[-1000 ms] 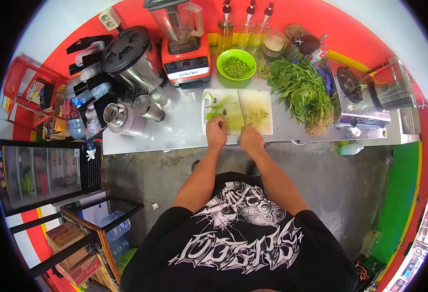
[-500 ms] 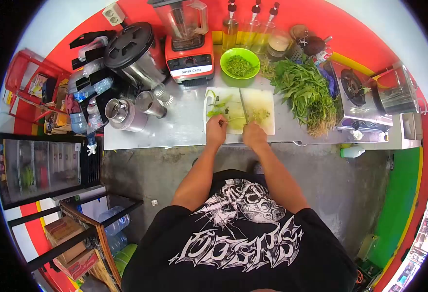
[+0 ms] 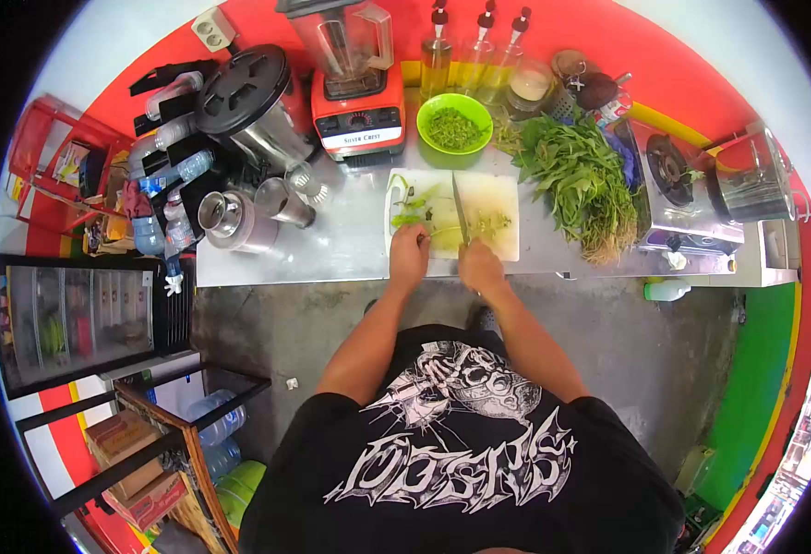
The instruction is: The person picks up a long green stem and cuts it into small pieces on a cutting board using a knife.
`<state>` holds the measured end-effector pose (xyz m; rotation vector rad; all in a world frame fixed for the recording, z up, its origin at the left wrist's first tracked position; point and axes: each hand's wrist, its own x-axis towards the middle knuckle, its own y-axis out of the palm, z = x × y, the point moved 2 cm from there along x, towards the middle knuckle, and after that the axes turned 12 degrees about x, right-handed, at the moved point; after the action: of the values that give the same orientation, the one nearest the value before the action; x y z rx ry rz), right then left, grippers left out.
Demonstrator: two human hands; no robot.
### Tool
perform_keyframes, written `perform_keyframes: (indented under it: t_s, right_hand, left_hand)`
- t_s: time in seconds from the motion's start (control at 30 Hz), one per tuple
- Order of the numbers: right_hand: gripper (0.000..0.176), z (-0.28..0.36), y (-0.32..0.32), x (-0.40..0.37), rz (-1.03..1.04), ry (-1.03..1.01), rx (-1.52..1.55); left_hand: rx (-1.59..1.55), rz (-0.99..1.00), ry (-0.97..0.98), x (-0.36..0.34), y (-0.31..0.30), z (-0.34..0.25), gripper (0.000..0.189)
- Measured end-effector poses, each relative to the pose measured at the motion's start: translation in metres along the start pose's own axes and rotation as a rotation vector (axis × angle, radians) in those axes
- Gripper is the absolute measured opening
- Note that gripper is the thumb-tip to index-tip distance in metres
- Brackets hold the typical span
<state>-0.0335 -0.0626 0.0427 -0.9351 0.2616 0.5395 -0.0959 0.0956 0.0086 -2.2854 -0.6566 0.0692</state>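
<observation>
My right hand (image 3: 481, 266) is wrapped round the handle of a knife (image 3: 461, 205), whose blade points away from me over the white cutting board (image 3: 502, 189). At the board's lower left edge, my left hand (image 3: 409, 254) is closed with its fingertips pinched on a thin green stem (image 3: 442, 229) that reaches toward the blade. Cut green pieces (image 3: 411, 205) lie on the left part of the board. Small pale green scraps (image 3: 492, 223) are right of the knife. Behind the board stands a lime-green bowl (image 3: 428, 148) with chopped greens (image 3: 453, 128) in it.
Right of the board lies a large bunch of leafy greens (image 3: 576, 175) with roots, beside a gas stove (image 3: 664, 203). A red blender (image 3: 359, 120), a metal jug (image 3: 230, 222) and a lidded steel container (image 3: 258, 102) stand left. Several pump bottles (image 3: 436, 65) line the wall.
The knife blade has shifted slightly left and stands more upright on the board. My left hand has stayed nearly in place. The view has moved very slightly.
</observation>
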Motion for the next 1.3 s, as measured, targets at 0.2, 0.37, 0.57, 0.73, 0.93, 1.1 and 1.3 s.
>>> perform_keyframes:
  t_s: [0.2,0.37,0.57,0.73,0.93,1.1,1.3]
  right_hand:
    - [0.044,0.002,0.016,-0.003,-0.072,0.067,0.020]
    - [0.046,0.017,0.005,0.008,-0.064,0.098,-0.048]
    - [0.042,0.018,0.034,-0.022,-0.179,0.228,0.001]
    - [0.041,0.013,0.037,-0.001,-0.142,0.154,-0.003]
    - [0.043,0.004,0.019,-0.007,-0.088,0.063,0.052]
    - [0.043,-0.034,-0.004,-0.015,-0.052,0.064,0.087]
    - [0.040,-0.071,-0.031,-0.013,-0.124,0.007,0.077]
  left_hand:
    - [0.002,0.021,-0.001,-0.001,-0.004,-0.001,0.007]
    - [0.103,0.086,0.075,0.004,-0.010,0.002,0.008]
    - [0.115,0.168,0.134,0.006,-0.013,0.006,0.006]
    - [0.146,0.159,0.131,0.002,-0.015,0.003,0.006]
    - [0.189,0.155,0.042,0.003,-0.010,-0.003,0.006]
    - [0.252,0.115,0.023,-0.002,-0.004,-0.015,0.007]
    - [0.366,-0.019,0.086,-0.017,0.010,-0.035,0.009]
